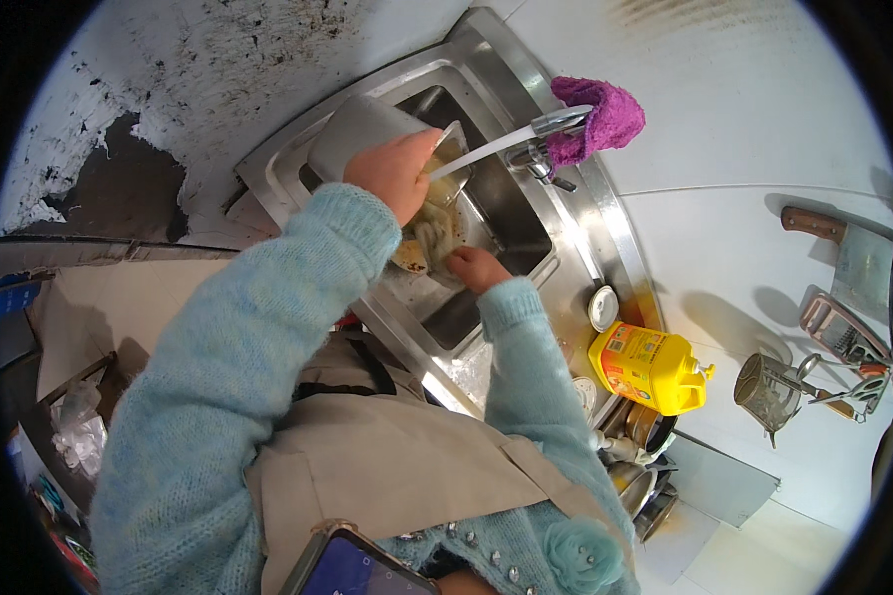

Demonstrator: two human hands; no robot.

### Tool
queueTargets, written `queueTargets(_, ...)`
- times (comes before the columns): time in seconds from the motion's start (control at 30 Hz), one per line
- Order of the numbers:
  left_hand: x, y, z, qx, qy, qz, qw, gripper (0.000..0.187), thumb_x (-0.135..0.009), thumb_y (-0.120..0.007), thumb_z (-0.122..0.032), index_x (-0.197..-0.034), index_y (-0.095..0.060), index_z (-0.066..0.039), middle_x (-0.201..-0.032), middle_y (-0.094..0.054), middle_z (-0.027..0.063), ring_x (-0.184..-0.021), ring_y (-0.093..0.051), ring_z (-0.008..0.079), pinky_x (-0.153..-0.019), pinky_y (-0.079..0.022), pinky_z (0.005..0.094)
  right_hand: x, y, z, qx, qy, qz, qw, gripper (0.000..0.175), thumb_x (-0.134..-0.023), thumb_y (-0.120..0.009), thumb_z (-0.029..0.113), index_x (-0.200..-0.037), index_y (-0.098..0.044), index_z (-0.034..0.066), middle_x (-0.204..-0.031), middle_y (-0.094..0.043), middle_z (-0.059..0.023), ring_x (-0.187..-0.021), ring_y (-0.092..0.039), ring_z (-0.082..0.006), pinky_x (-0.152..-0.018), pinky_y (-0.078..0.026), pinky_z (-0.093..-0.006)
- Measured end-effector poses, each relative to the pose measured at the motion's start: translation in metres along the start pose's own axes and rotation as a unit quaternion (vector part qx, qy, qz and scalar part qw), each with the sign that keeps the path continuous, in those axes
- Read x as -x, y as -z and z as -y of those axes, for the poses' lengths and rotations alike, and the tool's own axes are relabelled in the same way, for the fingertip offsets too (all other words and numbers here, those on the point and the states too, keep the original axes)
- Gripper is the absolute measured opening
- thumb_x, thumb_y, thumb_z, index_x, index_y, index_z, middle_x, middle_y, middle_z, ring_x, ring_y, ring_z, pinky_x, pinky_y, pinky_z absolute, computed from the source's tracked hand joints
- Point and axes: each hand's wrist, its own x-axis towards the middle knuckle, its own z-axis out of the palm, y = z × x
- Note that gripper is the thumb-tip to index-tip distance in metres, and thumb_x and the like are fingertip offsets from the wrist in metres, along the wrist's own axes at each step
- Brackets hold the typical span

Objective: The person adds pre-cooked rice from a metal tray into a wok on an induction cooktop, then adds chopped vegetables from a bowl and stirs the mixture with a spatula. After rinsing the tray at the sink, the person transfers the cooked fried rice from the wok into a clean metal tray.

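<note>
My left hand (pixel 391 171) grips the rim of a metal container (pixel 361 130), which is tilted on its side in the stainless steel sink (pixel 521 216). A stream of water runs from the faucet (pixel 562 119) into the container's mouth beside my left fingers. My right hand (pixel 480 269) is closed on a wet greyish cloth (pixel 435 230) low in the basin. A yellowish piece with dark specks (pixel 409 256) lies against the cloth; what it is cannot be made out. The container's far inside is hidden by my left hand.
A purple cloth (pixel 603 123) is draped over the faucet. Right of the basin stands a yellow pump jug (pixel 644 364), with a round lid (pixel 603 308) beside it and several pots (pixel 632 483) below. A cleaver (pixel 859 253) and a strainer (pixel 766 390) hang on the wall.
</note>
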Motion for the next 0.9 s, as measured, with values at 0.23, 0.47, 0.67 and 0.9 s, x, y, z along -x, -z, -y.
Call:
queueTargets(0.23, -0.002, 0.014, 0.002, -0.06, -0.111, -0.026, 0.992, 0.036, -0.074, -0.051, -0.004, -0.109, -0.054, -0.008, -0.083, -0.061, 0.0102, -0.074, -0.058, 0.0308, -0.065, -0.048, 0.0395, 0.012, -0.027, -0.083, 0.01, -0.05, -0.042, 0.998, 0.039, -0.08, -0.05, 0.031, -0.106, -0.057, 0.0023, -0.093, -0.061, -0.0186, -0.087, -0.058, -0.0303, -0.081, -0.044, -0.039)
queueTargets(0.47, 0.005, 0.032, 0.005, -0.143, -0.236, -0.048, 0.96, 0.029, -0.075, -0.054, -0.006, -0.103, -0.058, -0.009, -0.074, -0.06, 0.0067, -0.066, -0.058, 0.0256, -0.058, -0.048, 0.0349, -0.027, 0.102, -0.147, 0.311, 0.015, -0.336, 0.889, 0.04, -0.069, -0.068, 0.019, -0.107, -0.058, 0.01, -0.127, -0.04, -0.0252, -0.126, -0.03, -0.0361, -0.1, -0.034, -0.0431)
queueTargets(0.67, 0.011, 0.056, 0.001, -0.159, -0.26, -0.096, 0.948, 0.03, -0.073, -0.056, -0.005, -0.102, -0.058, -0.008, -0.073, -0.06, 0.007, -0.065, -0.058, 0.026, -0.058, -0.049, 0.0332, -0.067, 0.127, -0.078, -0.224, 0.019, -0.359, 0.906, 0.059, -0.07, -0.061, 0.004, -0.126, -0.04, 0.0047, -0.133, -0.036, -0.0161, -0.118, -0.039, -0.0258, -0.092, -0.038, -0.0344)
queueTargets(0.9, 0.019, 0.078, -0.007, -0.156, -0.345, -0.108, 0.919, 0.027, -0.072, -0.057, -0.009, -0.099, -0.06, -0.01, -0.071, -0.059, 0.0038, -0.064, -0.059, 0.0213, -0.054, -0.048, 0.0311, -0.061, 0.079, -0.025, -0.258, 0.053, -0.394, 0.881, 0.085, -0.072, -0.063, 0.017, -0.138, -0.012, 0.0009, -0.142, -0.02, -0.0198, -0.128, -0.026, -0.0255, -0.101, -0.025, -0.0333)
